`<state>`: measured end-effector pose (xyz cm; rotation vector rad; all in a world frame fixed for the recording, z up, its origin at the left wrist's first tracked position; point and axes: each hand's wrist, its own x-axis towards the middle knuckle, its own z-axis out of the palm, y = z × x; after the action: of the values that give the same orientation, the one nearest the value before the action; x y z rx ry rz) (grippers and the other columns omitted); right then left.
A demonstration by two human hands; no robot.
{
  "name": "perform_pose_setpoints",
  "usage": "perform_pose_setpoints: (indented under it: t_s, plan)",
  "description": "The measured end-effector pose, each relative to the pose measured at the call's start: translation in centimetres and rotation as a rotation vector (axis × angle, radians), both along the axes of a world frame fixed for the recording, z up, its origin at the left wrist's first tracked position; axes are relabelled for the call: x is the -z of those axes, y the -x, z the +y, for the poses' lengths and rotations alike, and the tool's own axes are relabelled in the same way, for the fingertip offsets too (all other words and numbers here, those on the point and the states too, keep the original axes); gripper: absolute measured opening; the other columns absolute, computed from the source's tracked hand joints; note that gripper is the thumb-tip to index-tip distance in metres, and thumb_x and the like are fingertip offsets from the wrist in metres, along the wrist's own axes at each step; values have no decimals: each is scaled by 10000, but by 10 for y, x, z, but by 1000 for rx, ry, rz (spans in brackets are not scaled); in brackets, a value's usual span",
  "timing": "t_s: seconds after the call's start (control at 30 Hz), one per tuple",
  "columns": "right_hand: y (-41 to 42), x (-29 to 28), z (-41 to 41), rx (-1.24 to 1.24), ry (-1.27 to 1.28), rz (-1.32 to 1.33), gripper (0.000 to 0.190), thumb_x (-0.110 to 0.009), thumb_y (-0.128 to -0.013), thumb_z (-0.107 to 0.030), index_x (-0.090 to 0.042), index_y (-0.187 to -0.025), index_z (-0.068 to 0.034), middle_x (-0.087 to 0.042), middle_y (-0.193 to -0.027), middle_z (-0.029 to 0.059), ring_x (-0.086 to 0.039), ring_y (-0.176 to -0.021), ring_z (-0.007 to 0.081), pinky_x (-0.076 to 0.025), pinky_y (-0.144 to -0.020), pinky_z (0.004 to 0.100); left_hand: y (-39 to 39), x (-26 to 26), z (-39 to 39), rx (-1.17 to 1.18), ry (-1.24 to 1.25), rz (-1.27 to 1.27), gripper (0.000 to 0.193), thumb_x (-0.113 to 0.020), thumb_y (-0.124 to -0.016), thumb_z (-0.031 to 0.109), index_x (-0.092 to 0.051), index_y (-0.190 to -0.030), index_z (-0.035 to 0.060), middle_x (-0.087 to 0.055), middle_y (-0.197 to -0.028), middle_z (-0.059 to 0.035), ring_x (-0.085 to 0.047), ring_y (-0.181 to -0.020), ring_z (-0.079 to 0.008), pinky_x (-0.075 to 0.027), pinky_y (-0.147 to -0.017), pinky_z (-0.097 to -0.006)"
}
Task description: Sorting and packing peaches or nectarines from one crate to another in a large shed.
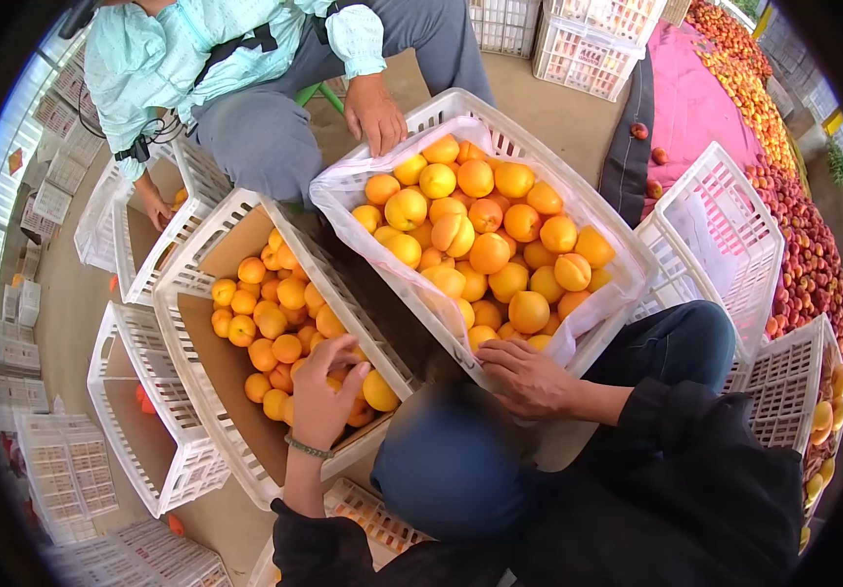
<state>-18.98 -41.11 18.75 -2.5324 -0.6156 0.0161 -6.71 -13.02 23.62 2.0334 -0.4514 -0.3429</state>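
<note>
My left hand [326, 389], with a bracelet at its wrist, hovers over the near end of a white plastic crate [172, 308] lined with cardboard. Its thumb and fingers are apart, with no fruit visible between them. Orange-yellow fruits [287, 348], like apricots or yellow peaches, lie below, with a larger yellow one [379, 390] beside the thumb. My right hand [531, 378] rests at the near rim of a second white crate [458, 99]; whether it grips the rim is unclear. A pale liner [340, 183] surrounds larger yellow-orange fruits [489, 253] there.
A person in a mint jacket [157, 59] sits opposite, one hand [376, 116] on the liner, the other [155, 205] in a crate at left. More white crates [172, 433] stand around. A blue cap [450, 462] fills the lower middle. Red fruits [814, 271] are heaped at right.
</note>
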Motion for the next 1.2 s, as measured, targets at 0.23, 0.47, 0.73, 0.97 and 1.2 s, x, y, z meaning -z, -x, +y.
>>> perform_pose_setpoints:
  t_s: [0.23, 0.47, 0.73, 0.97, 1.2]
  plan:
    - [24, -25, 0, -18, -141, 174, 347, -626, -779, -141, -545, -1081, 8, -500, -1175, 180, -558, -1015, 318, -482, -856, 384, -11, -1, -124, 638, -305, -615, 304, -621, -811, 174, -609, -1104, 94, -600, -1111, -89, -536, -1086, -270, -290, -1041, -443]
    - [0, -47, -74, 150, 23, 245, 301, -639, -741, -122, -570, -1024, -45, -589, -918, 129, -594, -852, 312, -493, -733, 406, 1, 13, -116, 1029, -606, -257, 273, -657, -765, 171, -667, -1038, 172, -602, -1074, -42, -510, -1102, -225, -271, -1049, -429]
    - [-40, 2, -30, -146, 189, 405, 649, -765, -629, -271, -510, -1206, -123, -572, -977, 157, -563, -965, 320, -464, -816, 395, 0, 17, -97, 952, -251, -200, 286, -655, -758, 128, -645, -1043, 111, -612, -1101, -61, -490, -1156, -244, -283, -1059, -406]
    - [-44, -13, -66, 175, 20, 499, 645, -752, -607, -333, -516, -1162, -103, -577, -948, 177, -574, -923, 334, -467, -788, 406, 2, 21, -88, 880, -173, -119, 329, -637, -799, 211, -608, -1106, 97, -589, -1180, -55, -446, -1225, -248, -247, -1076, -429]
    - [-78, 8, -31, -19, 336, 520, 602, -672, -681, -389, -500, -1147, -48, -622, -917, 204, -597, -880, 369, -478, -759, 447, 2, 20, -89, 848, -157, -120, 340, -656, -780, 216, -617, -1090, 83, -592, -1170, -79, -460, -1210, -259, -273, -1065, -419]
